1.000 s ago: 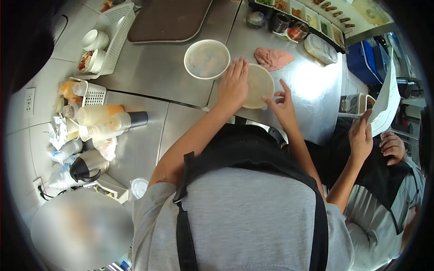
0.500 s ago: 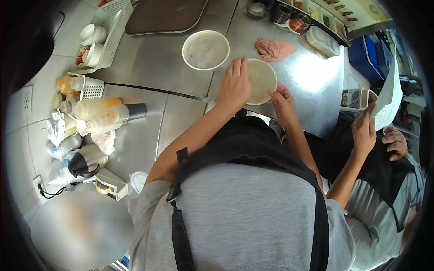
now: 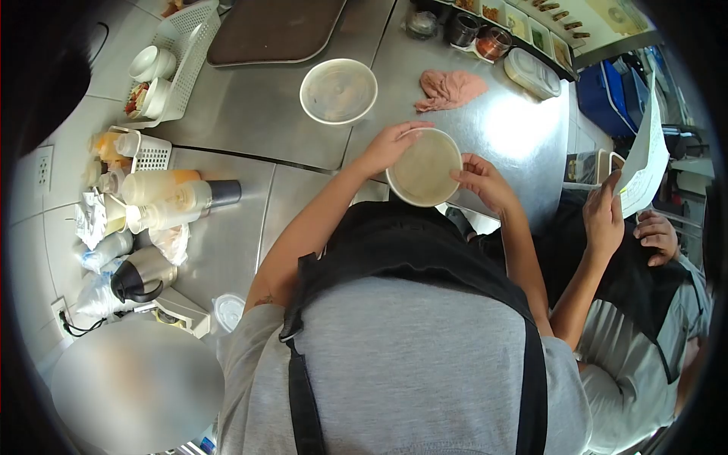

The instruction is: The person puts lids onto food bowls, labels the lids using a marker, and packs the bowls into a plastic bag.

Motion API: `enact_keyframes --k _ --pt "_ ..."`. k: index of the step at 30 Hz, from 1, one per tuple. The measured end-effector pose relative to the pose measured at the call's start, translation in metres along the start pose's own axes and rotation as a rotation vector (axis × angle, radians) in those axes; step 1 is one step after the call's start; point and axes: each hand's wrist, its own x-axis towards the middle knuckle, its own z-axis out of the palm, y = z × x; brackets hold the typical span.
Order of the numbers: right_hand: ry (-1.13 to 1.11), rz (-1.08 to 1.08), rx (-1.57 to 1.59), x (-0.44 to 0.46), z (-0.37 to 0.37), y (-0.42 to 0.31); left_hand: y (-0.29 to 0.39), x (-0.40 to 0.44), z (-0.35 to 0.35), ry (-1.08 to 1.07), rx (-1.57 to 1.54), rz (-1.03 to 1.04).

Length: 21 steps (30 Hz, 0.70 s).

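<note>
Bowl [image 3: 422,171] sits between the left hand [image 3: 389,148] and right hand [image 3: 487,182], both gripping its rim, nearside of the pink cloth [image 3: 449,90].

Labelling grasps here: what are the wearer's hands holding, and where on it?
The near bowl, by its rim: left hand at the far-left edge, right hand at the right edge.

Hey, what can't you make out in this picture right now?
All in the head view:
- Underside of the near bowl: hidden by the bowl itself.
- Contents of the far bowl: too indistinct to name.
- Far end of the brown tray: cut off by the top edge.
- Print on the paper: too small, sharply angled.
- Lower-left patch: blurred out.
</note>
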Motion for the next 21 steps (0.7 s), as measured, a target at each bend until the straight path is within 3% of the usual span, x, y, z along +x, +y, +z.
enact_keyframes --k 8,11,17,21 --pt "0.019 -0.059 -0.218 0.006 0.01 -0.002 0.009 -0.003 -0.007 -0.241 -0.088 -0.139" --pt "-0.003 -0.078 -0.202 0.003 0.015 -0.007 0.007 -0.003 -0.004 -0.219 0.148 -0.085" --pt "-0.003 -0.076 -0.235 0.008 0.014 0.004 0.007 -0.008 -0.005 -0.22 0.255 -0.106" --pt "-0.119 0.033 -0.184 0.001 0.018 -0.011 0.011 -0.011 -0.004 -0.245 0.269 -0.093"
